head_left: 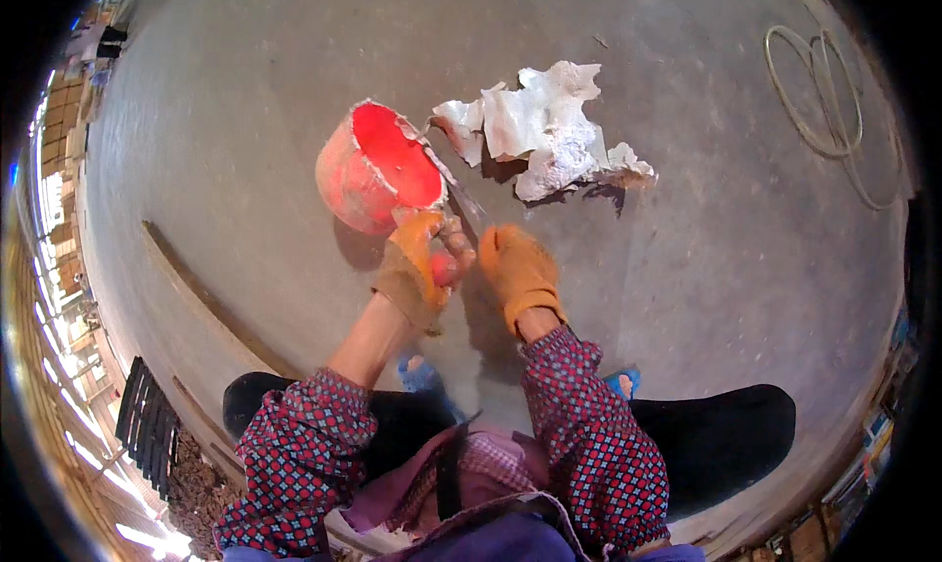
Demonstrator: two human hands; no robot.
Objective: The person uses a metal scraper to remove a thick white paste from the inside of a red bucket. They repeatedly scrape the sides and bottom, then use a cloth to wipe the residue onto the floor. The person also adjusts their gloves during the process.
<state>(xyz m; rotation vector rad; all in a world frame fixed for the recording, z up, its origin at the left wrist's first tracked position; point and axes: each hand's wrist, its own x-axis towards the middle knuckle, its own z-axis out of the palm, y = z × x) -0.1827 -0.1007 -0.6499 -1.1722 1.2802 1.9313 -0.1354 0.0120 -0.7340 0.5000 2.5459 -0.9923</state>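
Note:
My left hand, in an orange and tan glove, is closed around the handle of a red plastic dipper. The handle's round red end shows beside my fingers. Pale crust coats the dipper's outside and rim, and its red inside faces up and to the right. A thin grey blade-like tool runs along the dipper's right rim down to my right hand. That hand, also in an orange glove, is closed in a fist at the tool's lower end, and its grip is partly hidden. Crumpled white crusty sheets lie on the floor just beyond.
A looped pale hose lies on the concrete floor at the far right. A long curved wooden strip is at the left, near a dark slatted rack. My knees and blue footwear are below my hands.

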